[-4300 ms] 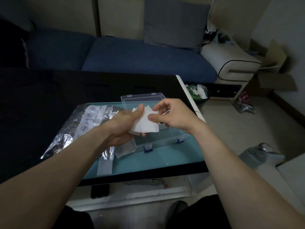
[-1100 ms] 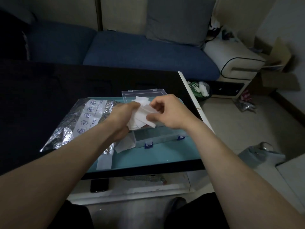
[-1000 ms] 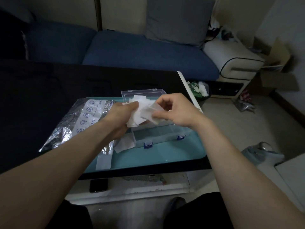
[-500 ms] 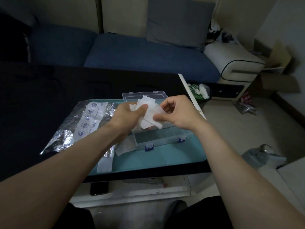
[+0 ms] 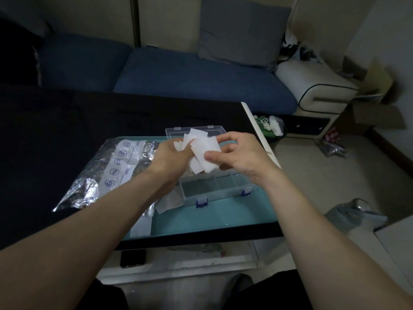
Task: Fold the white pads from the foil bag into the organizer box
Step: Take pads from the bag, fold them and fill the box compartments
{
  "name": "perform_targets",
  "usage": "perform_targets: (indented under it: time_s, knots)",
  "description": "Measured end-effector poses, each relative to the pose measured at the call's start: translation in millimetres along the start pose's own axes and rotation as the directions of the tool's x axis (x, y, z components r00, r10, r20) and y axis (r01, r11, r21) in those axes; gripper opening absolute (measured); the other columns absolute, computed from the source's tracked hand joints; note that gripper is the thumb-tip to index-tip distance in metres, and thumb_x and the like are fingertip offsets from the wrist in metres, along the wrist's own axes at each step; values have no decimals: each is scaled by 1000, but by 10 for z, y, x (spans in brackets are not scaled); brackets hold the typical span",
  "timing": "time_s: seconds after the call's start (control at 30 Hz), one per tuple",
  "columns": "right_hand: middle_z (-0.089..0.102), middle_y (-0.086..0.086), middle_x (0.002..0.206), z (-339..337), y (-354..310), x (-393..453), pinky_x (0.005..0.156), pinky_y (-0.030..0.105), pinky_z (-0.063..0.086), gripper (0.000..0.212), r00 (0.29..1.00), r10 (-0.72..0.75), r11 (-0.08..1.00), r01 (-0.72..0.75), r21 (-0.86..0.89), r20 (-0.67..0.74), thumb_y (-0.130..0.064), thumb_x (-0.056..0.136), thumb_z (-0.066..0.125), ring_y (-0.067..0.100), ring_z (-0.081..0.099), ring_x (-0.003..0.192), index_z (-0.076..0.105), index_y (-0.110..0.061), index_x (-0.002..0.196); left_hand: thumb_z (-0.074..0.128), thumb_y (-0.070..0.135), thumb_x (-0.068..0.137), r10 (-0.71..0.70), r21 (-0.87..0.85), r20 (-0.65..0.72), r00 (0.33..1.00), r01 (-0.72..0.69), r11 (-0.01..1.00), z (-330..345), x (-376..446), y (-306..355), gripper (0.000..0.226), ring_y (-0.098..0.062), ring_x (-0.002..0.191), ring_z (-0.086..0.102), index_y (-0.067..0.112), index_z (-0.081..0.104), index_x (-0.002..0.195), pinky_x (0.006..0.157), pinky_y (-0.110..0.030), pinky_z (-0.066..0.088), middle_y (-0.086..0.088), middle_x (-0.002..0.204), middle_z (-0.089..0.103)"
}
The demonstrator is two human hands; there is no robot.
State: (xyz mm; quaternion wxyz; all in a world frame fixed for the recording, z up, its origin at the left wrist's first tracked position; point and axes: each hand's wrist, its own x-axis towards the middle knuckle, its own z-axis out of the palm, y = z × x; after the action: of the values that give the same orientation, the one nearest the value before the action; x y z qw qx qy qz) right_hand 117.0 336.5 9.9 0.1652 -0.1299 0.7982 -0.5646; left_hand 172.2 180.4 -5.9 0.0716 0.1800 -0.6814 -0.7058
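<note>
A: Your left hand (image 5: 171, 156) grips a loose fan of thin white square pads (image 5: 190, 139) in the middle of the frame, above the clear plastic organizer box with blue latches (image 5: 214, 189). Your right hand (image 5: 240, 154) pinches the front pad (image 5: 205, 154) between thumb and fingers.

B: So both hands are closed on pads. What can go wrong?

A: I think the fan can slip. The pads are thin and overlap, so when you pull the front one, a second one may come with it and fall. The box is directly below, which helps, but a pad that drifts to the right of the frame can pass the white edge of the table (image 5: 259, 133) and land on the floor.

B: And the room for moving?

A: The near compartments of the box look empty and its clear lid (image 5: 194, 130) stands open behind your hands, so do not push back against it. The crumpled silver foil bag with a white label (image 5: 116, 166) lies at the left of the frame, touching your left forearm, and one more white pad (image 5: 168, 201) lies flat just beside the left wall of the box. In front of the box the turquoise table surface (image 5: 223, 215) gives room for folding.
</note>
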Motion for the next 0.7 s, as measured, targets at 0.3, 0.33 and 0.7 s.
perform_targets:
  time_s: [0.3,0.33,0.7]
  knots:
    - [74,4,78,350,-74,-10,55,21,54,18,955,279,769,-285,573,101,-12,82,80,12,69,65,71,-8,97,61,28,96,40,-121,-406,913,-98,988,-28,125,-20,20,-17,78,66,24,55,78,75,-32,57,3,81,65]
    - [74,5,80,430,-91,-9,55,21,54,19,953,281,739,-288,609,109,-13,83,80,13,69,66,72,-6,98,61,28,96,75,-111,-431,899,-136,985,-23,127,-16,19,-16,75,65,23,56,78,72,-30,55,4,79,65]
    - [74,6,97,431,-103,20,60,24,56,16,941,296,778,-139,612,-162,-22,87,77,15,68,78,67,-14,96,63,27,94,84,-155,-428,900,-164,974,-6,93,29,17,-11,75,66,25,57,79,69,-30,58,5,80,66]
